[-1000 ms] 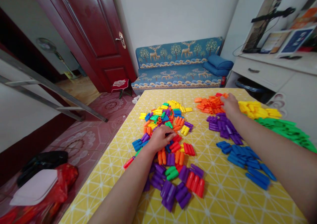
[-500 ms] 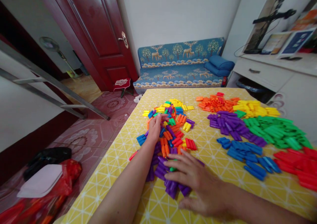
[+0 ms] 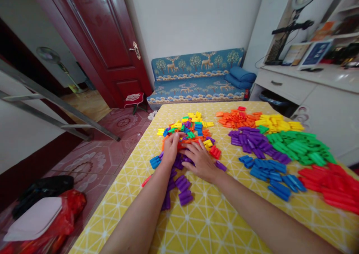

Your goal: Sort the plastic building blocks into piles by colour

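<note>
A: Hands?
B: My left hand (image 3: 170, 148) and right hand (image 3: 199, 159) lie flat, fingers spread, gripping nothing, on the mixed plastic pegs (image 3: 187, 134) atop the yellow tablecloth (image 3: 213, 224).

A home living room: a patterned sofa (image 3: 196, 78), red wooden door (image 3: 112, 40) and tiled floor (image 3: 112, 141).
</note>
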`<state>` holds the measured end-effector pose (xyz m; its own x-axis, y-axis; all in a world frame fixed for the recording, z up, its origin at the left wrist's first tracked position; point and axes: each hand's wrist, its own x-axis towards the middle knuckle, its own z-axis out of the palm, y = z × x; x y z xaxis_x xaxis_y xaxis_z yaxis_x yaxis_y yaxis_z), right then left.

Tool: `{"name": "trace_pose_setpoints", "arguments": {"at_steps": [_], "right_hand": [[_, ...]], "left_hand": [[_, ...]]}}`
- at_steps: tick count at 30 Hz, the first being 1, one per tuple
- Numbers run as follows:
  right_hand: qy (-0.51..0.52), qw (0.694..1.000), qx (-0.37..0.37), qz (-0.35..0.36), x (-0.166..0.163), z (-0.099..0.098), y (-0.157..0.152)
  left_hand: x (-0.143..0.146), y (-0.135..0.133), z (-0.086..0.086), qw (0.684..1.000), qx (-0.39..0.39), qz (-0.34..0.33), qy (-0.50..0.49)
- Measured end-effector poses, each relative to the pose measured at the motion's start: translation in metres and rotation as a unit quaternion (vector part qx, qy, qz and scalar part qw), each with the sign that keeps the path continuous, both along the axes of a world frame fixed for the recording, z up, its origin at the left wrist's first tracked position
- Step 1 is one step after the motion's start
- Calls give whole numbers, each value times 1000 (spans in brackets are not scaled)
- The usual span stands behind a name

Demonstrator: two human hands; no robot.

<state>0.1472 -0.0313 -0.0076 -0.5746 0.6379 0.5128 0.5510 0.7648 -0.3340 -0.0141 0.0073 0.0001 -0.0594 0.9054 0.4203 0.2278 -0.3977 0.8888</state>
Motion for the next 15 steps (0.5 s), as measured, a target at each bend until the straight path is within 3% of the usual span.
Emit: {"name": "trace_pose_setpoints", "arguments": {"at_steps": [4, 7, 9, 11, 15], "right_hand": [[177, 984, 0, 7, 7, 4, 25], [247, 965, 2, -93, 25, 4, 66], [213, 960, -19, -183, 40, 1, 102], [140, 952, -86, -258, 52, -4, 135], [62, 925, -211, -310, 62, -21, 172]], "left_hand": [[3, -2, 1, 994, 63, 10, 89], [5, -1, 0, 988, 80, 17, 132], [7, -1, -1, 985, 86, 15, 152], [7, 0, -2, 982, 91, 11, 166], [8, 2, -5, 980, 91, 6, 177]]}}
